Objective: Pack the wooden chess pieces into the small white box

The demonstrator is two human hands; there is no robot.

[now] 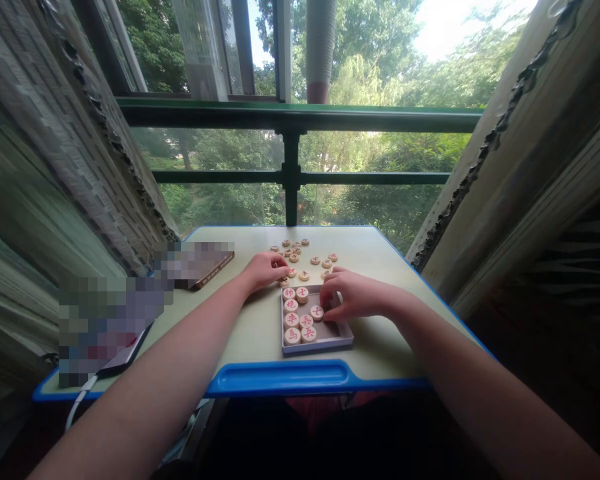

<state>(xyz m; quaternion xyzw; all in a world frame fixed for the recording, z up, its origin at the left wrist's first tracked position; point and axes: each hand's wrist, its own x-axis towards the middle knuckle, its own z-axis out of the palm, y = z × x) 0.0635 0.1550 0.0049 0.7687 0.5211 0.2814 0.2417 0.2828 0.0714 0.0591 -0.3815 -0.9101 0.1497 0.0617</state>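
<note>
My left hand [267,270] is low over the table, fingers bent together, its tips beside a round wooden Chinese chess piece [293,273]. Whether anything sits between those fingers is hidden. Over the right side of a shallow white box [320,345] hangs my right hand [353,293], its thumb and fingers apart. The thumb tip is close to a chess piece with red writing [317,313] inside the box; I cannot tell if they touch. Several red-marked pieces [292,320] lie in rows along the box's left side.
Several loose chess pieces [294,257] are scattered beyond the box. A thin brown-edged box or book [215,272] lies at the left, near a blurred flat object with a white cable [80,400]. The table has a blue front tray [283,377]. Behind it runs a green railing [300,119].
</note>
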